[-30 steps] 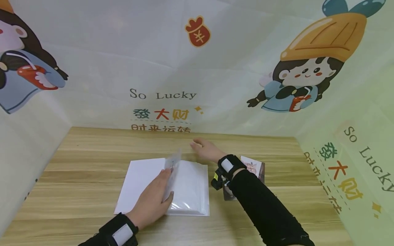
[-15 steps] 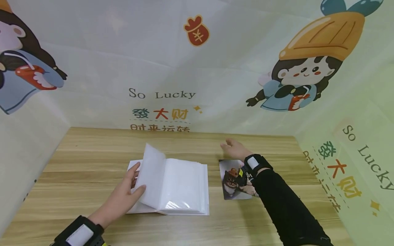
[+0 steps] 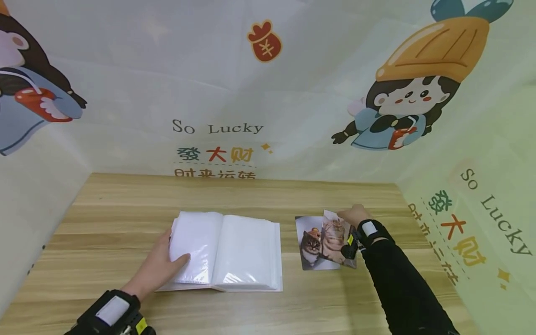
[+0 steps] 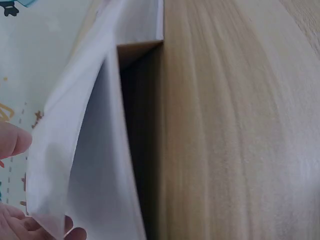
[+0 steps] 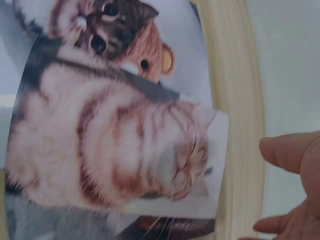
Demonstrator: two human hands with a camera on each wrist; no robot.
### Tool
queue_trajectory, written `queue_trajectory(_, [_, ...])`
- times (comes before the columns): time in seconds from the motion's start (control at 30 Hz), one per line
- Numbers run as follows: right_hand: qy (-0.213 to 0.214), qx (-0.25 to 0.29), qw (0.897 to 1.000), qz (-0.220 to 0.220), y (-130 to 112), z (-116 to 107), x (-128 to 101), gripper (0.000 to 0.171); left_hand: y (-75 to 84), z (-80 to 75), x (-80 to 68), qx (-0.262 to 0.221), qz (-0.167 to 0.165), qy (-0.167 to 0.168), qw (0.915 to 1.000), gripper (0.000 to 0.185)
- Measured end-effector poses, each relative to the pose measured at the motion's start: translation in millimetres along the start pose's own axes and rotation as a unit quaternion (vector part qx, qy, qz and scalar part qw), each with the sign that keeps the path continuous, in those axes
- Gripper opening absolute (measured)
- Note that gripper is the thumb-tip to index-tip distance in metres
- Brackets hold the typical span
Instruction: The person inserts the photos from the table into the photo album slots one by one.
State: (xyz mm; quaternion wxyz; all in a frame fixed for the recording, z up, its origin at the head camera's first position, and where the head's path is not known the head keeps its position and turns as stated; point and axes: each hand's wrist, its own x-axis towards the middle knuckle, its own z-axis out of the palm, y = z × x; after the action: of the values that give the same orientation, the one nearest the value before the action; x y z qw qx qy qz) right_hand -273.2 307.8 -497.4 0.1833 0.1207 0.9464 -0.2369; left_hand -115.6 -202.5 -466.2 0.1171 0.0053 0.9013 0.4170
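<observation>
A photo album [image 3: 249, 253] lies spread on the table with clear-pocketed white pages. At its left side, my left hand [image 3: 157, 265] holds the raised left page [image 3: 194, 246], thumb over it and fingers behind its outer edge. In the left wrist view, fingertips [image 4: 75, 232] show under that page [image 4: 55, 150], above the white cover [image 4: 107, 175]. Two overlapping cat photos lie to the right: a striped cat photo [image 3: 334, 235] on top of a photo of a cat in a hat [image 3: 311, 244]. Beside their upper right corner is my right hand [image 3: 356, 215], its fingers apart from the photos in the right wrist view.
The wooden table [image 3: 125, 195] ends at a printed white backdrop [image 3: 301, 116] behind and on both sides. Black straps with small cameras sit on both wrists. Bare wood lies between album and photos.
The page has turned over to the left with my left hand. My right hand has moved right from behind the album to the photos' far corner, uncovering the photos.
</observation>
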Motion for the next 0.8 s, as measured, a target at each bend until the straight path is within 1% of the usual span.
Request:
queue_trajectory(0.03, [0.004,-0.020,1.000,0.002,-10,-7,-21,0.071,-3.0,1.8,2.1,0.003,-0.002,0.002,1.0000,0.086])
queue_trajectory(0.07, [0.001,-0.036,0.999,0.009,-32,-20,-59,0.062,-5.0,3.2,3.8,0.010,-0.010,0.003,0.9999,0.086])
queue_trajectory(0.1, [-0.002,-0.054,0.998,0.014,-33,-22,-63,0.059,-6.6,4.7,5.5,0.018,-0.016,0.004,0.9997,0.087])
queue_trajectory(0.17, [-0.016,-0.065,0.997,0.024,-30,-21,-66,0.059,-8.9,7.6,8.7,0.035,-0.029,0.006,0.9990,0.088])
queue_trajectory(0.23, [-0.026,-0.058,0.997,0.038,-26,-18,-65,0.060,-8.9,9.9,10.4,0.054,-0.045,0.009,0.9975,0.090])
queue_trajectory(0.3, [-0.027,-0.041,0.997,0.056,-23,-12,-63,0.063,-8.1,12.3,11.7,0.072,-0.061,0.011,0.9955,0.094])
queue_trajectory(0.37, [-0.019,-0.033,0.997,0.064,-21,-6,-61,0.066,-6.9,14.2,12.3,0.085,-0.071,0.014,0.9938,0.096])
queue_trajectory(0.43, [-0.009,-0.030,0.997,0.074,-21,0,-60,0.074,-5.7,16.2,13.0,0.095,-0.078,0.016,0.9923,0.097])
queue_trajectory(0.5, [0.000,-0.024,0.996,0.085,-22,6,-59,0.083,-3.9,17.8,13.7,0.100,-0.082,0.018,0.9915,0.097])
queue_trajectory(0.6, [0.005,-0.017,0.995,0.102,-25,12,-61,0.090,-1.4,20.5,14.1,0.100,-0.088,0.021,0.9909,0.097])
queue_trajectory(0.7, [0.012,-0.019,0.995,0.102,-28,16,-64,0.090,0.5,25.5,14.2,0.099,-0.091,0.027,0.9906,0.097])
queue_trajectory(0.8, [0.017,-0.022,0.995,0.092,-31,16,-66,0.083,2.7,32.9,15.0,0.097,-0.092,0.033,0.9905,0.097])
